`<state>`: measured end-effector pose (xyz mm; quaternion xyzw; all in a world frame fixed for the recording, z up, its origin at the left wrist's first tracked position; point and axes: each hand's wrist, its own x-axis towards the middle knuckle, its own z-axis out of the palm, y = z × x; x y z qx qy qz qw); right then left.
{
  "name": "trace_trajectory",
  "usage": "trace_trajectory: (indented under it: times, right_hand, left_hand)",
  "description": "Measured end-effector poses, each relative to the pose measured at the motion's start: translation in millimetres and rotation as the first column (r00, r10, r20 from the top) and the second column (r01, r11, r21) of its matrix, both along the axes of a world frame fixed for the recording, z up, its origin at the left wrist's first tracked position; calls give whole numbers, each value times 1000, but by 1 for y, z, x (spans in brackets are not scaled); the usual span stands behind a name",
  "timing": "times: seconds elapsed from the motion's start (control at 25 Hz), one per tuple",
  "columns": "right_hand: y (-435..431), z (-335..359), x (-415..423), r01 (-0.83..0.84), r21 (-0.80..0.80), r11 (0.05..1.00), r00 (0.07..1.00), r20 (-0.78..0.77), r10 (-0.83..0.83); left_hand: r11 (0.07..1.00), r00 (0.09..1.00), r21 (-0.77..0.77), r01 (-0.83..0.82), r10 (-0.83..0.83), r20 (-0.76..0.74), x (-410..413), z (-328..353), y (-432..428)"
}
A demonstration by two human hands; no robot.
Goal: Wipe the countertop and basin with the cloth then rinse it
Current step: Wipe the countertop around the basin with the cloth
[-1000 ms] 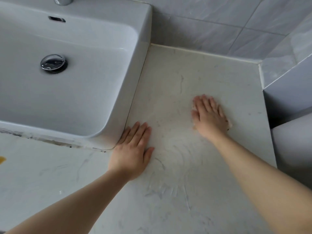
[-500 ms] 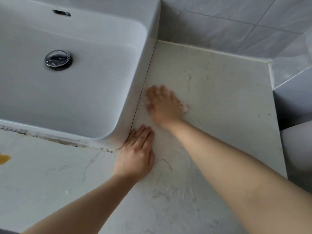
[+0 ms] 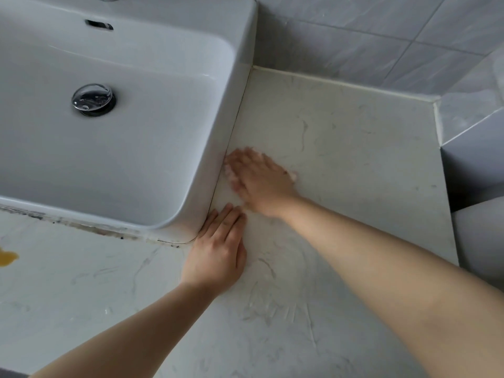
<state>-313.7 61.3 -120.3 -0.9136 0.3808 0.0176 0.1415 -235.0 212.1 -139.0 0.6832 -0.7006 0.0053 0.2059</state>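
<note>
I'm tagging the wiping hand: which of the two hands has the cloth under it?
The right hand, blurred, with pale cloth peeking out at its edge. The left hand lies flat on bare countertop by the basin corner.

No writing, label, brand mark, number or sign was legible anywhere: not on the white ceramic basin [image 3: 136,148], the pale marble-patterned countertop [image 3: 354,159] or the grey wall tiles [image 3: 354,36].
</note>
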Motion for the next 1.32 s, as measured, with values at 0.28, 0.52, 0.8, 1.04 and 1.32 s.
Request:
trace_trajectory:
  times: [0.28,0.52,0.8,1.04,1.32]
  right_hand:
    - [-9,-5,-135,785,-95,612,612,-24,-790]
    - [40,-11,-87,267,-144,953,961,-36,-274]
    - [27,-7,-151,807,-75,586,589,19,-808]
    - [54,-15,-109,353,-191,916,935,78,-345]
    - [38,-12,-190,873,-126,471,476,10,-880]
  left_hand:
    - [1000,1000,3,4,-4,2,-1,-2,-1]
    - [999,1000,-34,25,-25,-7,1,-4,0]
    - [999,1000,-41,22,-22,5,-2,-5,-1]
    - [999,1000,-40,4,-4,3,-1,-5,0]
    - [1000,1000,-22,-1,1,-1,-3,-3,-2]
